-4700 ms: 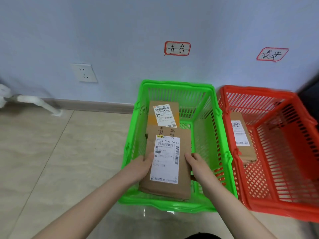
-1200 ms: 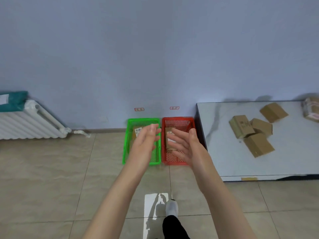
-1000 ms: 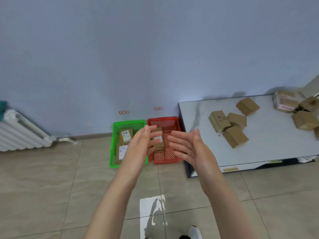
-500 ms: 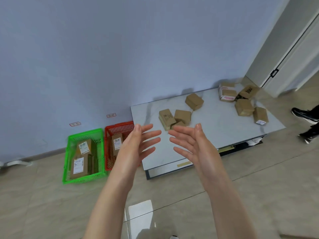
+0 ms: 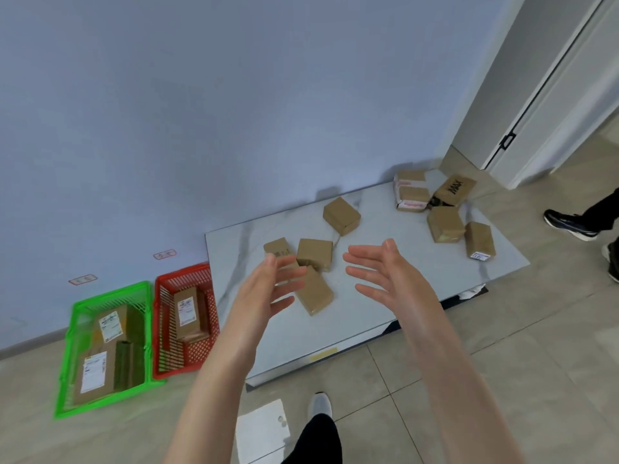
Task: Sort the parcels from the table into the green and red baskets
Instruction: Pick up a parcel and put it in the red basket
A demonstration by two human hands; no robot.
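Both hands are raised, palms facing each other, fingers spread and holding nothing: my left hand [image 5: 264, 289] and my right hand [image 5: 385, 276]. They hover in front of a low marble table [image 5: 375, 316] with several brown parcels. Three parcels cluster near its left part; the nearest parcel [image 5: 315, 291] lies between my hands, partly hidden by my left fingers. A single parcel [image 5: 341, 216] sits farther back. On the floor to the left stand the green basket [image 5: 67, 380], holding two labelled parcels, and the red basket [image 5: 164, 360], holding one.
Several more parcels [image 5: 445, 224] lie at the table's far right end. Another person's dark shoe and trouser leg [image 5: 576, 222] stand at the right. A white door frame [image 5: 522, 128] is behind the table. My own foot [image 5: 320, 405] is on the tiled floor.
The parcel I held went into the green basket. I have since stepped back and turned right toward the table, so the baskets slid left. Both hands stay empty and spread.
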